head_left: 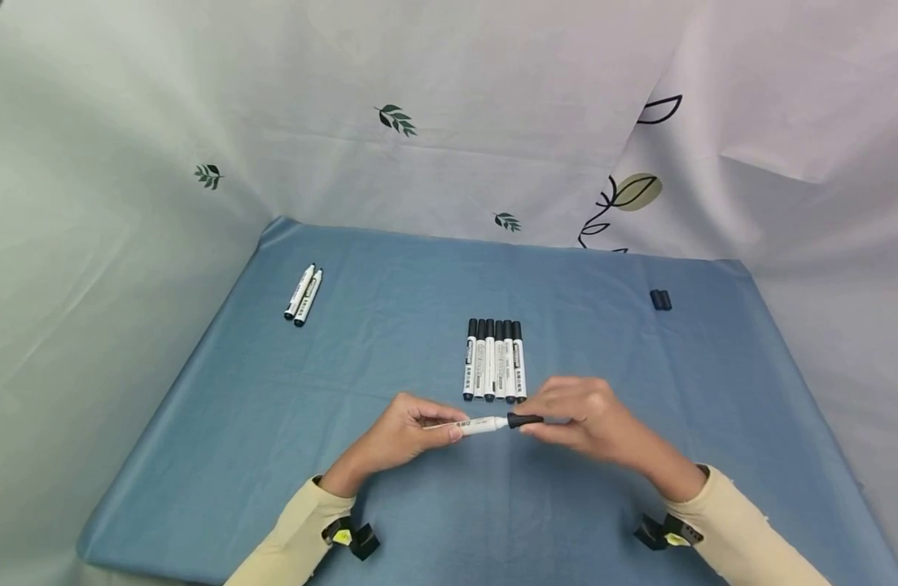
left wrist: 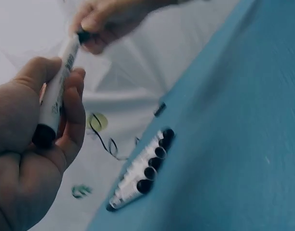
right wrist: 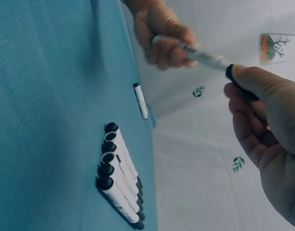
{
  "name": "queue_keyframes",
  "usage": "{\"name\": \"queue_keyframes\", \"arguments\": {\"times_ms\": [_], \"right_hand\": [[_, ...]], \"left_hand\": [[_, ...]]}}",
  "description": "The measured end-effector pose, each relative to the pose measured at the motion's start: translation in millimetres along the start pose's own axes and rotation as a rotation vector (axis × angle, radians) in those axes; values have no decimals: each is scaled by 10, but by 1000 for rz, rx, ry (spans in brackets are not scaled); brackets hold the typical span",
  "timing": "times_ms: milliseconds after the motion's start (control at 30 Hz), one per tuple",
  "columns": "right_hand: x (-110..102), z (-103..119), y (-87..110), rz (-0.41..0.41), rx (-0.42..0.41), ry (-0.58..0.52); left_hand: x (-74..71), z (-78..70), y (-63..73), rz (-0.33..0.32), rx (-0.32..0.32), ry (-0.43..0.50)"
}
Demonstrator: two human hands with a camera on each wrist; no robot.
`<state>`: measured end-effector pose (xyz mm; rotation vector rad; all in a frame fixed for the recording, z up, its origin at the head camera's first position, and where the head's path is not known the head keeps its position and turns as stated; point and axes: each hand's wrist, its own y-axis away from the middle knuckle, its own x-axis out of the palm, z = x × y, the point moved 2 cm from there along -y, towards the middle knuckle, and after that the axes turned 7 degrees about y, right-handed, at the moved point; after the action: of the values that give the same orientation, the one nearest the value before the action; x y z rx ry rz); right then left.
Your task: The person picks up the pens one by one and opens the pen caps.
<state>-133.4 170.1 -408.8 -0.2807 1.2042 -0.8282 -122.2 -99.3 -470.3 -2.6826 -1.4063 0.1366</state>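
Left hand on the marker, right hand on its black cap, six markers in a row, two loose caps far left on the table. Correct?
Wrong side: the head view shows the two loose caps far right. The rest holds: left hand on the marker, right hand on its black cap, six markers in a row.

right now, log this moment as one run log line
left hand: grips marker | right hand: pinches black cap at marker's end | six capped markers: row beyond hands | cap seating: unclear

A white, printed marker (head_left: 485,425) lies crosswise in the left hand (head_left: 412,425); its black cap (head_left: 523,420) sits at one end.
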Motion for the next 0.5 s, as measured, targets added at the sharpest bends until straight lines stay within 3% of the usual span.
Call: {"name": "queue_keyframes", "arguments": {"times_ms": [200,500], "right_hand": [[-63,-1,-7,-35,49,-19],[-105,-26,54,-73,104,-35]], "left_hand": [[24,-112,11,-61,3,-9],[-24,-96,17,-98,-26,-11]]}}
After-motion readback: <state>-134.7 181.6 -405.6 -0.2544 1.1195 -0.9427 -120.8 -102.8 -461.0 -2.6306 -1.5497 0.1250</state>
